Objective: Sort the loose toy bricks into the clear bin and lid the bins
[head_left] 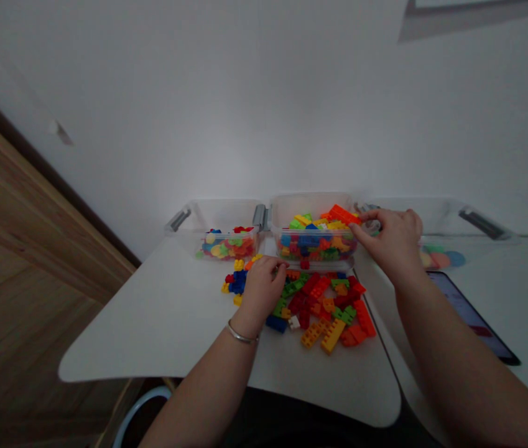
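Note:
My right hand pinches a long orange-red toy building brick between thumb and fingers, at the right side of the middle clear plastic box. Mixed coloured bricks fill the lower part of that box. My left hand is low over the loose brick pile on the white table, its fingers curled together. What those fingers hold, if anything, is hidden. Red, orange, green and yellow bricks lie to its right. Blue and yellow bricks show at its left.
A left clear box contains colourful pieces, and a right clear box has round coloured discs. A phone or tablet lies beside my right forearm. The white wall rises behind the boxes. The table's front edge is near me.

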### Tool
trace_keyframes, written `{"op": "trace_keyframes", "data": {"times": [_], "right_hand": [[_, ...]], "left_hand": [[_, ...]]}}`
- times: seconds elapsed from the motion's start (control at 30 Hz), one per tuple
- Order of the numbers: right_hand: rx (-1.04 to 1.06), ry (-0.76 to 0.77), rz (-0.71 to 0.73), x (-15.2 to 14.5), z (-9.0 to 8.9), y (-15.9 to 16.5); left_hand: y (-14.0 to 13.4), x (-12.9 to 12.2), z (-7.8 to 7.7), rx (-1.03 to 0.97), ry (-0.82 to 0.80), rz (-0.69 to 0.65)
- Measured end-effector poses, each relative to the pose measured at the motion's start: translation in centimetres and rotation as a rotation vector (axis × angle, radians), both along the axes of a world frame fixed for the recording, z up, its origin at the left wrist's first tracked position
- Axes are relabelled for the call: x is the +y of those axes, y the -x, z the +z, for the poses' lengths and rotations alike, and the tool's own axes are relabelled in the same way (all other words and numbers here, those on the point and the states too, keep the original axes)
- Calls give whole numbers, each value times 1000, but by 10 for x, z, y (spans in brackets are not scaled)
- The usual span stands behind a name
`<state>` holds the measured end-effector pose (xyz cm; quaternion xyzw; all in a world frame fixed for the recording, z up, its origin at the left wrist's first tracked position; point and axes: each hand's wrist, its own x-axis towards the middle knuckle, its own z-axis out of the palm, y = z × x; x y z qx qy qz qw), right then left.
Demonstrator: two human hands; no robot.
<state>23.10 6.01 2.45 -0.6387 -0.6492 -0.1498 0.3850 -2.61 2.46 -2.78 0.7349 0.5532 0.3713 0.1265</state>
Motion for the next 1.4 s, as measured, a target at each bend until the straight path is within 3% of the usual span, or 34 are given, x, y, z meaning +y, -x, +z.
{"op": "trace_keyframes", "data": {"times": [0.3,0.53,0.67,0.77,0.83,1.07,1.4], "right_hand": [[14,1,33,-4,5,2],[52,-94,173,-31,34,8],[5,127,458,-43,42,18],[-205,391,727,-45,36,31],[-358,519,789,-43,28,40],[-584,659,655,-32,-3,60],[-599,688,530,-27,-12,60]], "left_hand": [[0,1,-1,1,-4,-3],[0,1,1,-7,10,6],[0,1,-1,-6,-10,2],[0,1,-2,7,4,7],[0,1,-1,12,14,7],[0,0,-1,20,21,1],[-1,1,-3,31,22,-14]]}}
